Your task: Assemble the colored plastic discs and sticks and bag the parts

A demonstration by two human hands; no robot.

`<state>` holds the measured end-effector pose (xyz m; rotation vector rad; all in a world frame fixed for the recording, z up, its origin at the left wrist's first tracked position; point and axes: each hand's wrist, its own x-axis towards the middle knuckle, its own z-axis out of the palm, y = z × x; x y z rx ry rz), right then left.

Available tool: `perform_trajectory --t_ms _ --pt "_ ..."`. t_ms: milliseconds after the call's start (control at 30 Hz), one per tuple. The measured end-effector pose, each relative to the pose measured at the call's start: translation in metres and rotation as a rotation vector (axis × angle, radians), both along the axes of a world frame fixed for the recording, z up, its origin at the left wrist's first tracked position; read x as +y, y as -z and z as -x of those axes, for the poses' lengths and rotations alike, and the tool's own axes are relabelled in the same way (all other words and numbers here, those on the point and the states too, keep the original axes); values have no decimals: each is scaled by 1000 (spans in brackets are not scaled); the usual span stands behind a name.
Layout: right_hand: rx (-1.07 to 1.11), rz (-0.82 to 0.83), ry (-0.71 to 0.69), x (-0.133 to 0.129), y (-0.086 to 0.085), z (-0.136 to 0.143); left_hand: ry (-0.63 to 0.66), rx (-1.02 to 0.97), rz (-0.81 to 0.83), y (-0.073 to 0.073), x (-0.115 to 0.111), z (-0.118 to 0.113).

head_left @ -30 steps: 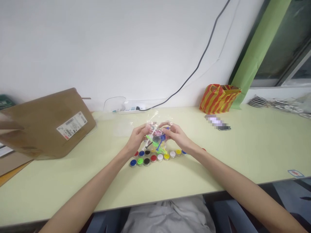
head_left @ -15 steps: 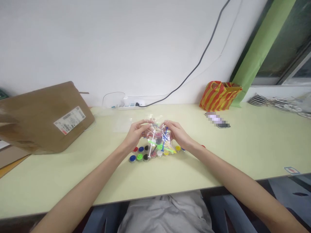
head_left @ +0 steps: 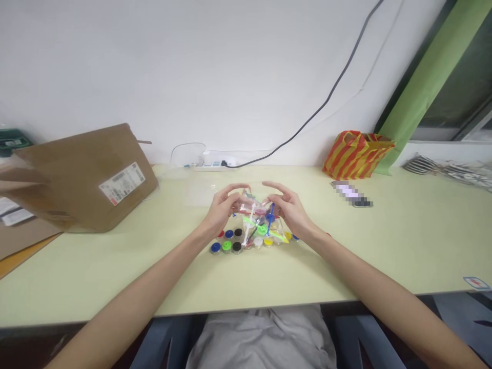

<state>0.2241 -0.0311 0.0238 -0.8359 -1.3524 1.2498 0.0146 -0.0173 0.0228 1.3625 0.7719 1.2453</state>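
Note:
A clear plastic bag (head_left: pixel 257 221) with white, blue, green and yellow plastic pieces inside hangs between my hands. On its left side my left hand (head_left: pixel 225 206) grips the bag near the top with thumb and fingers. My right hand (head_left: pixel 288 207) pinches the opposite upper side, its index finger stretched out above. Below and behind the bag, several small round pots with coloured lids stand in rows on the table, among them a blue one (head_left: pixel 216 247), a green one (head_left: pixel 226 246) and a black one (head_left: pixel 237 247). The bag partly hides the others.
On the left of the table (head_left: pixel 192 292) stands a cardboard box (head_left: pixel 88 179). A power strip (head_left: pixel 213 166) lies by the wall. At the right are a striped red and yellow bag (head_left: pixel 355 156), a phone (head_left: pixel 351 193) and a wire bundle (head_left: pixel 446 169).
The fingers of both hands have lifted and spread a little at the top of the clear bag. The whole view has shifted slightly, so things on the table appear further right.

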Motion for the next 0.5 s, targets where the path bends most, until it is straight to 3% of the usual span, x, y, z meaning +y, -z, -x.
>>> perform_trajectory --t_ms 133,300,500 --pt "123 90 -12 1 0 0 44 -81 -42 -4 -3 1" --pt "194 186 -66 1 -4 2 137 -38 -93 -12 -8 2" --pt "222 180 -128 -2 -3 4 -28 9 -97 -7 -4 1"
